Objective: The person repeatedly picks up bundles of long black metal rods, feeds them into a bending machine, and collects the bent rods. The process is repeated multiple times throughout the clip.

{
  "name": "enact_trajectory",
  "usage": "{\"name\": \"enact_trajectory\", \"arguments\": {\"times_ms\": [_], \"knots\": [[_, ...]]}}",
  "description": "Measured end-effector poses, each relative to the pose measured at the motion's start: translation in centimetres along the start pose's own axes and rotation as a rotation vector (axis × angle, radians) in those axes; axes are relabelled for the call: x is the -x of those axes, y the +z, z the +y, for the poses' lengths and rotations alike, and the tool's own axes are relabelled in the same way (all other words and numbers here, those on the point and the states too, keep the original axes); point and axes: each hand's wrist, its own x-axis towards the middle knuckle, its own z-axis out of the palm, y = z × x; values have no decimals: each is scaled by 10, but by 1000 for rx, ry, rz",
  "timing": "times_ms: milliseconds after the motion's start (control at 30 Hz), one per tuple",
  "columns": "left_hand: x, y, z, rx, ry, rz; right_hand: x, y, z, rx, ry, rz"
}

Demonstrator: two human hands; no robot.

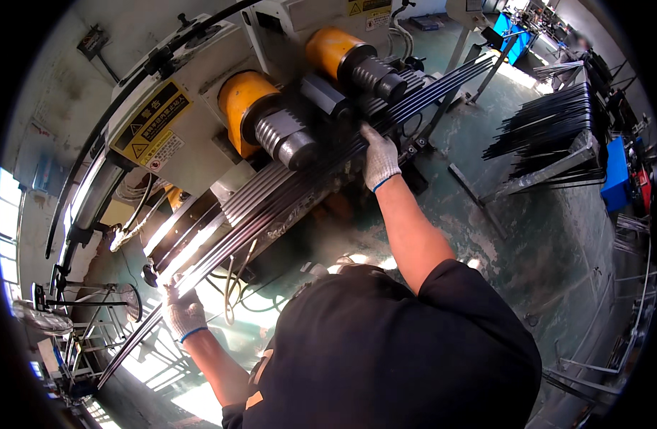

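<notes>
A bundle of long thin dark metal rods [271, 207] lies across the bed of a white machine [200, 71], under two grooved steel rollers with yellow hubs [282, 132]. My left hand [182, 311], in a white glove, grips the rods near their lower left end. Farther up the same bundle, beside the right roller [375, 71], my gloved right hand [378, 161] presses on the rods. My black-shirted torso fills the lower middle of the view.
A metal rack [557, 168] at the right carries a stack of dark rods [550, 129]. Blue bins [618, 171] stand at the far right. The floor [543, 243] is green and worn. A yellow warning label [153, 125] sits on the machine. Cables hang under the bed.
</notes>
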Motion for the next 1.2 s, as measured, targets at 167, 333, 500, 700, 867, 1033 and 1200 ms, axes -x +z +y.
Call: {"name": "enact_trajectory", "arguments": {"times_ms": [167, 333, 500, 700, 867, 1033, 1200], "knots": [[-19, 39, -38, 56, -23, 17, -30, 8, -1, -96, 102, -94], [-36, 55, -72, -71, -39, -112, -68, 6, 27, 60, 62, 20], [-48, 66, -98, 34, -115, -108, -135, -14, 66, 523, -286, -51], [-55, 42, -58, 224, -201, -286, -147, -14, 65, 544, -228, 112], [-77, 5, -34, 165, -46, -19, -133, -9, 60, 506, -268, 1], [-66, 18, -70, 197, -29, -93, -114, -2, 62, 445, -143, 43], [-46, 51, -105, 198, -205, -205, -72, 22, 42, 213, 74, 126]]}}
